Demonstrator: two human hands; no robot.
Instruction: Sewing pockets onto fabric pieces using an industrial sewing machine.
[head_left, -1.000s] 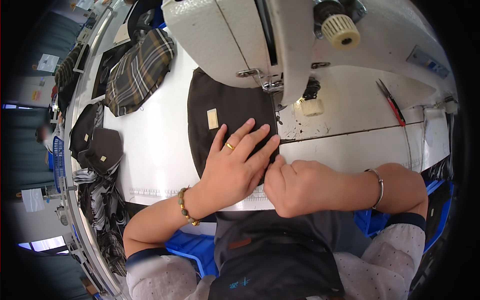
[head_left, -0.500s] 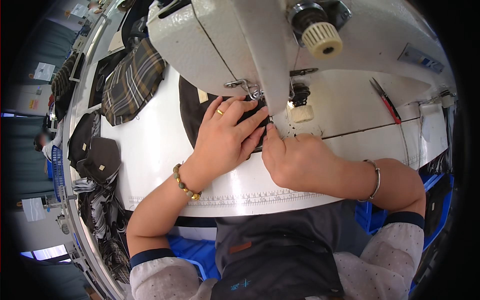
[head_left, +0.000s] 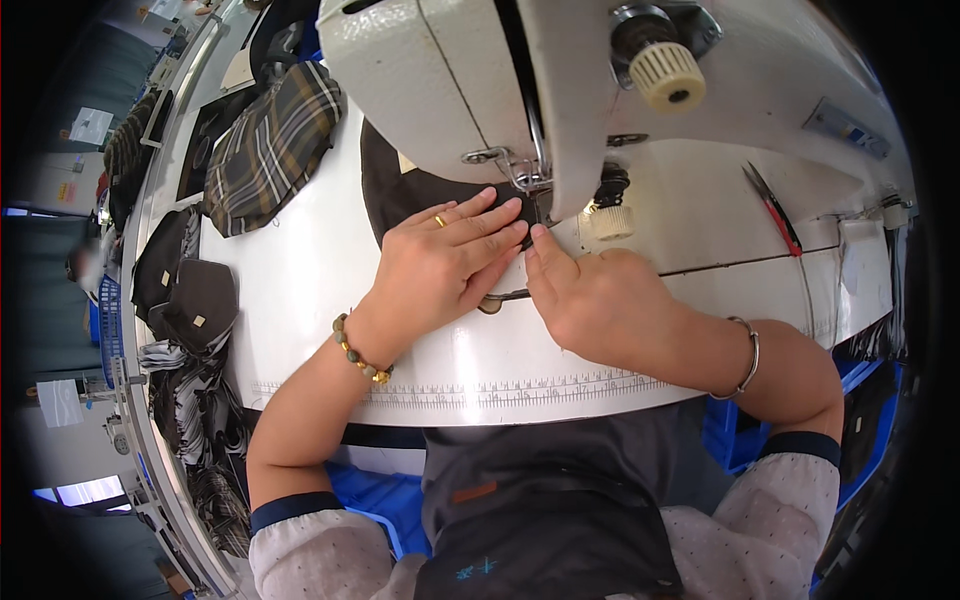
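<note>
A dark brown fabric piece [head_left: 405,195] with a rounded edge lies on the white sewing machine bed, partly under the machine head [head_left: 410,90]. My left hand [head_left: 445,255] rests flat on its near part, fingers stretched toward the presser foot [head_left: 538,195]. On the other side of the needle area, my right hand [head_left: 600,295] has its fingers curled in. Its thumb and forefinger pinch the fabric's right edge, close in front of the foot. Fingers hide part of that edge.
Red-handled snips [head_left: 778,218] lie on the bed at the right. Plaid fabric [head_left: 275,150] and dark cut pieces [head_left: 200,300] are stacked at the left. A printed ruler strip [head_left: 500,393] runs along the near edge. Blue bins [head_left: 375,495] stand below the table.
The fabric has shifted away from me, baring a small metal plate edge near my left hand. My left fingers lie flatter, and the right hand has moved slightly forward. The view has shifted a little.
</note>
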